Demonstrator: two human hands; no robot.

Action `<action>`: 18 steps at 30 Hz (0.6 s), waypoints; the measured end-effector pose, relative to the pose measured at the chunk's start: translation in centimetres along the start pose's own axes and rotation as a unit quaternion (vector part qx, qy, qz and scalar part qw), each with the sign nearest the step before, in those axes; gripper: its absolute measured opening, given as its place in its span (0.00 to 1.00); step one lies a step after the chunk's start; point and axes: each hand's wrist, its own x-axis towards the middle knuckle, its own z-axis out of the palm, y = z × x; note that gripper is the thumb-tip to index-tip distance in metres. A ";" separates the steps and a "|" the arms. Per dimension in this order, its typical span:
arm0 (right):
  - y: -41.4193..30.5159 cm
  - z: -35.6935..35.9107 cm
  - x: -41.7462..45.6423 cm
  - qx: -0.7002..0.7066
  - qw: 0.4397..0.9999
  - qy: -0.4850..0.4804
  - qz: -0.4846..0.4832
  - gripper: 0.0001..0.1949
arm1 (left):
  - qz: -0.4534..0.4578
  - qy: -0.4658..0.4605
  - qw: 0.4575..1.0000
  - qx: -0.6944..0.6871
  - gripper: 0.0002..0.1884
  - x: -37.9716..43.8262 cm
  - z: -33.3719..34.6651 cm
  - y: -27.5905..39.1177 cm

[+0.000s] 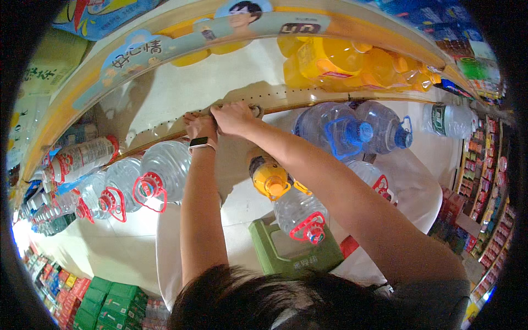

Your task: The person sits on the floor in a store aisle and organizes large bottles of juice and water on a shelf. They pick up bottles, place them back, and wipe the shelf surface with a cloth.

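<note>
My left hand (pixel 201 126), with a smartwatch (pixel 199 142) on its wrist, is at the front edge of a pale shelf board (pixel 198 82) with a row of small holes. Right beside it, my right hand (pixel 233 117) bends its fingers over the same edge, near a small dark ring-like thing (pixel 257 110). Whether either hand grips something is hidden. Below the hands stand a large clear water bottle (pixel 167 167) with a red handle, a yellow-capped bottle (pixel 266 177) and another clear bottle (pixel 299 210).
Yellow oil bottles (pixel 330 62) lie at the shelf's right. Blue-tinted water jugs (pixel 321 128) stand below them. More clear bottles (pixel 123 177) line the left. A green carrier (pixel 297 255) stands near me; green cartons (pixel 119 301) are stacked lower left.
</note>
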 end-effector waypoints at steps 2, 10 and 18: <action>0.0 0.0 -1.3 -0.018 0.998 0.047 -0.026 0.11 | -0.072 0.025 0.994 -0.076 0.30 0.8 2.8 -1.9; 5.5 -6.9 -8.4 0.031 0.991 -0.077 0.106 0.21 | 0.099 0.110 0.989 -0.022 0.22 -8.8 -0.9 0.0; 7.4 -15.4 -25.5 0.448 0.853 0.242 0.113 0.27 | 0.239 0.137 0.961 0.007 0.08 -21.7 -7.8 2.1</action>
